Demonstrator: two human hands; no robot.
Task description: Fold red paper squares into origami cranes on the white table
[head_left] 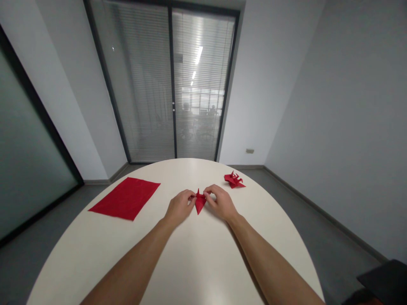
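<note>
Between my two hands is a small folded piece of red origami paper [200, 203], with one point towards me and a narrow spike upward. My left hand [182, 206] pinches its left side between thumb and fingers. On the opposite side, my right hand [221, 202] grips the right edge in the same way. The fingertips hide both side edges of the paper. Both hands are low over the middle of the white round table [193, 262].
A flat sheet of red paper [125, 199] lies at the left of the table. Several finished-looking red folded paper figures [234, 180] sit in a cluster at the back right. Beyond the table stands a glass door with blinds [146, 84]. A dark object [386, 281] shows at the lower right.
</note>
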